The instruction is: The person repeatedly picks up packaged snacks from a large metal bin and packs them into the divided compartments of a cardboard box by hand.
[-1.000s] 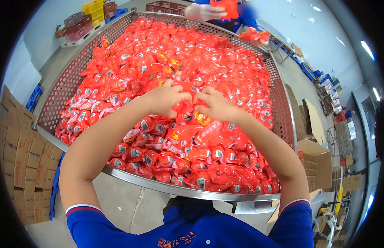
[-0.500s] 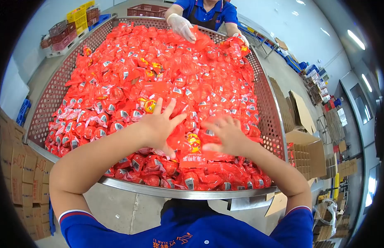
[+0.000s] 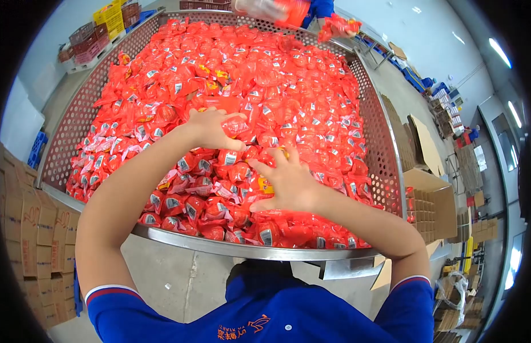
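Yellow-marked bag: the red bag with a yellow patch is in the near half of the heap, just left of the right palm, in the gap between thumb and pointing finger.
Its long way: I cannot tell, because fingers and other bags hide its ends.
Closer hand: the right hand; the left hand is farther out and to the left.
Right grip: fingers and thumb are wide apart; I cannot tell if they touch the bag.
Left grip: fingers and thumb are apart, over red bags beside a smooth red wrap; touching or not, I cannot tell.
Heap: many shiny red bags with round things inside.
Stickers: white with dark stripes, like shop codes, too small to read.
Bin: sides full of little holes, with the heap inside.
Shirt: the blue shirt has an orange bird and orange letters; "XIAN" is about all I can read.
Other person: at the far side, a blurry gloved hand is by a red bag.
Boxes: brown boxes at the left have red print I cannot read.
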### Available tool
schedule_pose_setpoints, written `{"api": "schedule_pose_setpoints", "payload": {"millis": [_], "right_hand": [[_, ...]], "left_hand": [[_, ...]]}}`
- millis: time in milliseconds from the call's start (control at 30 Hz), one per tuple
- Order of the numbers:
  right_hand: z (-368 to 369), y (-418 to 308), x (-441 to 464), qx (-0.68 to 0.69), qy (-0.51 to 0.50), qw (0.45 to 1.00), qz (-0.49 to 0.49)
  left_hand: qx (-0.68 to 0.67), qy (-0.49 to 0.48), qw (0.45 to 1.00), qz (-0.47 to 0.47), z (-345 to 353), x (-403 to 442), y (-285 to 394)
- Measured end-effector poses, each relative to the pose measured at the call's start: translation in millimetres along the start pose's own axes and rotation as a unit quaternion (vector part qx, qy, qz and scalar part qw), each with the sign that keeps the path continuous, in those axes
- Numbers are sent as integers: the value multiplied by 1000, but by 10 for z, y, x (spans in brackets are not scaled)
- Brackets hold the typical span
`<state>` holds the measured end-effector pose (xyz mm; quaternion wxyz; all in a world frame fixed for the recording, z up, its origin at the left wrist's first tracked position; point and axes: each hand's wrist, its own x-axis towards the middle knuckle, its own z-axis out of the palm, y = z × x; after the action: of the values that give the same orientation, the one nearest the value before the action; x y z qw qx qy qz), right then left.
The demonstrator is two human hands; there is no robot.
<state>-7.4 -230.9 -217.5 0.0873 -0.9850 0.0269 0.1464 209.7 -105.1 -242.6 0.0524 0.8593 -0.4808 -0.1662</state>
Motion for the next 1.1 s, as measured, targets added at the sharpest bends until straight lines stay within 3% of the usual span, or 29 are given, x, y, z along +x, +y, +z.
{"api": "schedule_pose_setpoints", "payload": {"millis": [133,200,233,267,367,500,567,667,900,933,1000,1033,1100], "right_hand": [[38,35,72,-29,6,999,37],[125,217,152,39,52,995,73],[215,267,208,21,114,990,79],[283,351,256,23,113,990,80],[214,389,351,34,79,996,22],[208,625,495,72,107,992,8],[95,728,581,195,118,970,88],[40,762,743,246,144,955,85],[-275,825,755,388,-32,919,65],[-352,796,748,387,-32,919,64],[-481,733,735,243,-162,956,21],[-373,726,765,108,-137,984,22],[-277,735,819,105,-124,987,15]], "left_hand": [[4,0,1000,26,-19,-46,65],[-8,-10,999,40,-52,-106,130],[8,-33,998,46,-117,-156,185],[24,-57,997,52,-145,-179,215],[52,-69,995,46,-73,-173,170],[32,-88,993,65,23,-111,56],[19,-100,989,104,18,-105,32],[43,-87,983,154,5,-135,56],[5,-60,987,148,28,-70,109],[6,-59,987,148,46,-93,118],[65,1,984,165,114,-152,154],[67,3,984,167,129,-162,158],[82,37,982,168,163,-184,153]]}}
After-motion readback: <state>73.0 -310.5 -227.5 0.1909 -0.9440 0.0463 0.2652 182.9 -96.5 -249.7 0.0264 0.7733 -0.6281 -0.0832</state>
